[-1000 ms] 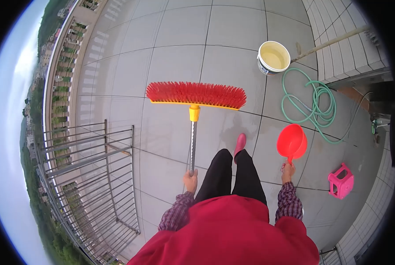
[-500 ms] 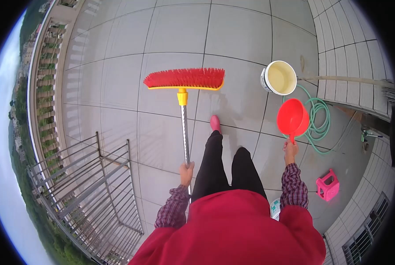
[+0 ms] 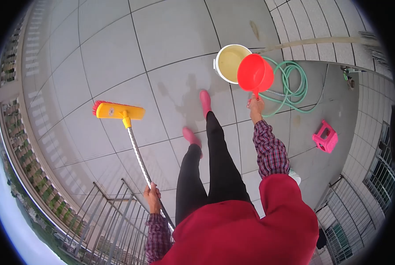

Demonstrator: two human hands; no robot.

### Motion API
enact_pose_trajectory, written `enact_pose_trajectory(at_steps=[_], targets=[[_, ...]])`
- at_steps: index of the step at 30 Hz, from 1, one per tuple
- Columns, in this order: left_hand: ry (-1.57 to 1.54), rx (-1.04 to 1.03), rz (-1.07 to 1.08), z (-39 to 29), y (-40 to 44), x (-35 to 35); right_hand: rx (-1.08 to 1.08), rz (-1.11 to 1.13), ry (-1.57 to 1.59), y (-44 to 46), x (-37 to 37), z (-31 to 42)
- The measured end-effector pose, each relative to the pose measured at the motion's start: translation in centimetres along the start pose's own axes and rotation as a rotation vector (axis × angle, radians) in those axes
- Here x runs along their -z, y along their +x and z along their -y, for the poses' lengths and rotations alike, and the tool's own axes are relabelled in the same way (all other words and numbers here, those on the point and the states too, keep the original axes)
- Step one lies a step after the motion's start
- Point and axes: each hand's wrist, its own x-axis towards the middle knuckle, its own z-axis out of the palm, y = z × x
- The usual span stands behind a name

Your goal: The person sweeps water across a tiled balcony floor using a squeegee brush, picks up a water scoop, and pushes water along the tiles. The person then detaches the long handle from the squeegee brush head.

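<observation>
My left hand [image 3: 152, 198] is closed round the silver handle of a push broom [image 3: 120, 111], which has a yellow head and red bristles. The broom head is out to the left over the tiles; whether it touches them I cannot tell. In my right hand [image 3: 255, 107] is the short handle of a red dipper [image 3: 255, 73]. Its bowl overlaps the right rim of a white bucket [image 3: 218, 66] in this view. Yellowish liquid shows inside the bucket. No water can be made out in the dipper.
A coiled green hose [image 3: 304, 84] lies right of the bucket. Further right stands a pink stool [image 3: 325, 137] near the tiled wall [image 3: 365, 128]. Metal racking [image 3: 104, 216] and a balustrade [image 3: 34, 168] run along the left. Grey tiles [image 3: 175, 39] cover the floor.
My view has turned and I have stepped forward. The dipper has come up to the bucket's rim. The broom has swung left, its head turned so the yellow back shows.
</observation>
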Motion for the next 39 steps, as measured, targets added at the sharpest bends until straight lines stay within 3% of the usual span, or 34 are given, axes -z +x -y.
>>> enact_pose_trajectory(at_steps=[2,4,5,7,11,15,18,19,20,22,25,28,30,34,39], targets=[[0.045,0.052,-0.01,-1.1,-0.5,-0.8,-0.056,-0.013,-0.014,4.2,-2.5,-1.1],[0.109,0.13,-0.027,-2.4,-1.1,-2.1,0.134,-0.023,-0.324,8.0,-3.8,-3.9],[0.119,0.167,-0.015,-2.9,-1.2,-2.5,0.097,-0.026,-0.331,9.2,-4.2,-5.0],[0.151,0.217,-0.003,-4.4,-1.8,-3.5,0.341,-0.23,-0.743,11.0,-6.1,-5.9],[0.196,0.295,0.004,-8.2,-2.5,-5.3,0.175,-0.177,-1.017,11.4,-8.4,-3.6],[0.201,0.299,0.01,-10.8,-2.8,-6.5,0.136,-0.103,-1.065,12.7,-8.3,-4.7],[0.181,0.322,0.028,-12.2,-2.6,-7.4,-0.018,0.013,-0.857,13.4,-8.5,-4.6],[0.161,0.323,0.025,-12.3,-2.4,-7.2,-0.193,0.031,-0.642,13.2,-8.6,-4.4],[0.142,0.327,0.027,-12.4,-2.3,-7.3,-0.184,0.024,-0.645,13.6,-7.8,-4.6],[0.133,0.285,0.035,-12.0,-2.1,-6.9,-0.527,0.205,0.093,14.8,-5.4,-5.8],[0.137,0.273,0.048,-12.6,-1.4,-6.4,-0.634,0.241,0.342,13.5,-1.8,-4.6],[0.283,0.295,-0.013,-13.9,-0.9,-6.1,-0.644,0.268,0.373,11.1,1.3,-2.7],[0.159,0.35,-0.009,-12.2,0.4,-4.4,-0.577,0.319,0.283,8.7,2.4,-0.6],[-0.062,0.177,-0.12,-10.5,2.4,-3.3,-0.53,0.358,0.222,3.7,1.9,3.7],[-0.382,0.096,-0.002,-11.3,6.1,-0.3,-0.48,0.342,0.198,-0.4,-1.2,6.3]])
